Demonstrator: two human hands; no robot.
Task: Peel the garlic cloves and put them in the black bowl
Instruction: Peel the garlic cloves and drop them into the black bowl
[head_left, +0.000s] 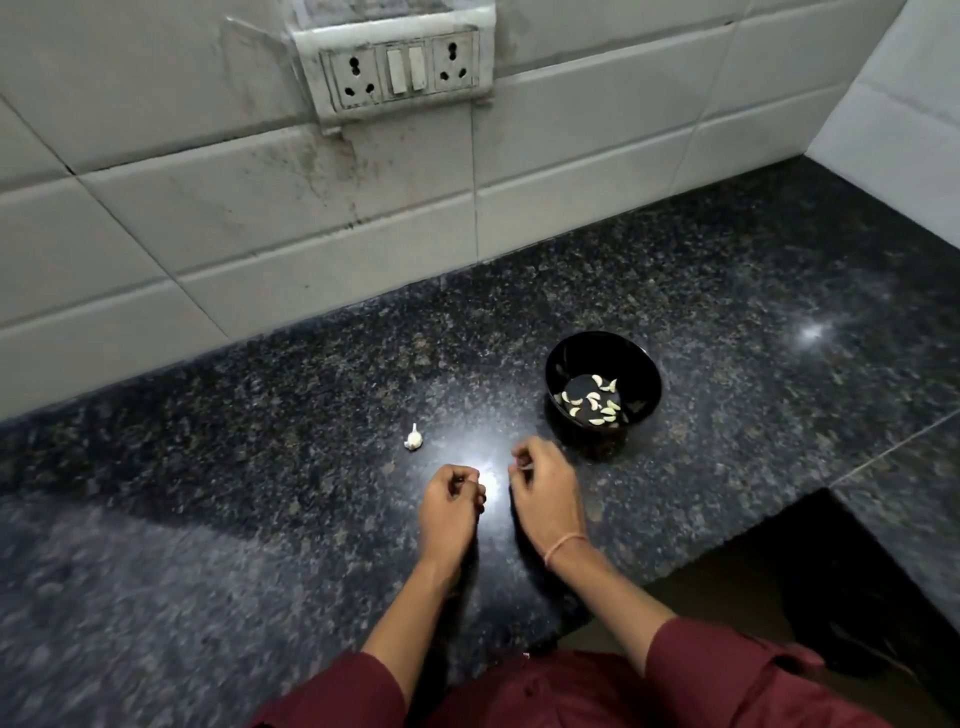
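Note:
The black bowl (643, 364) stands on the dark granite counter right of centre and holds several peeled garlic cloves (597, 402). A small unpeeled garlic piece (413, 437) lies on the counter to the left of the bowl. My left hand (450, 506) hovers just in front of it, fingers curled round a small clove that is almost wholly hidden. My right hand (545, 493) is close beside it, near the bowl's front edge, and pinches a thin pale strip of garlic skin between thumb and fingertips.
The granite counter (260, 467) runs back to a white tiled wall with a socket and switch panel (400, 70). At the right front the counter (883, 467) has a cut-out corner with the floor below. A bright glare spot lies between my hands.

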